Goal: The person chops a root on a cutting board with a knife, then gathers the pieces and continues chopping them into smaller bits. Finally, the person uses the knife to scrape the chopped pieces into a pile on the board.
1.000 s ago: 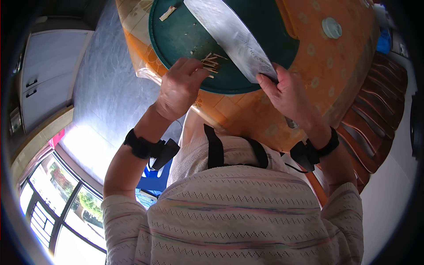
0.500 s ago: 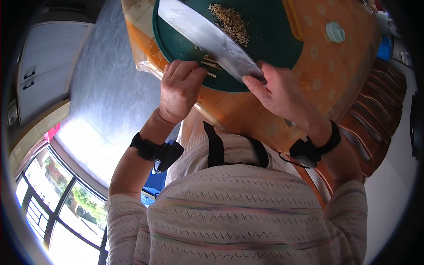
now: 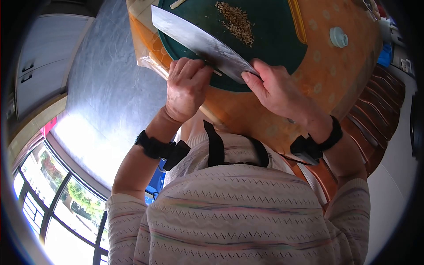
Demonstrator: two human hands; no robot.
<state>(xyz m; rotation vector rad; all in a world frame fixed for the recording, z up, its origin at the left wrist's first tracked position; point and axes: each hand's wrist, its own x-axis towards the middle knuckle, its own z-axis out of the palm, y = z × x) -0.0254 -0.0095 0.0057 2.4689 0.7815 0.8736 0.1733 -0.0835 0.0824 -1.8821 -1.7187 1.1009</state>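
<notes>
One broad-bladed kitchen knife [image 3: 194, 39] had swung round over the last second, its tip turned more towards the left edge of the counter [image 3: 329, 66] and its face lower, close beside the left hand [image 3: 187, 86]. Earlier the blade had hidden the heap of chopped brown bits [image 3: 238, 24]; now that heap showed on the dark green chopping board [image 3: 276, 42], farther from the counter's near edge than the blade. The small bundle of thin sticks once visible by the left hand was mostly out of sight, apparently under or behind the blade; only one pale stick [image 3: 217, 73] showed, just beside the fingertips, towards the counter's near edge. That suggested the cutting was centred on the sticks, apart from the heap. The right hand [image 3: 274, 86] had its fingers closed round the knife's handle end. The left hand's fingers were curled and narrow; whether they gripped the stick could not be told. A pale strip [image 3: 177, 3] lay towards the board's far left, and a light green plastic cap [image 3: 338, 37] sat nearer the counter's right edge.
</notes>
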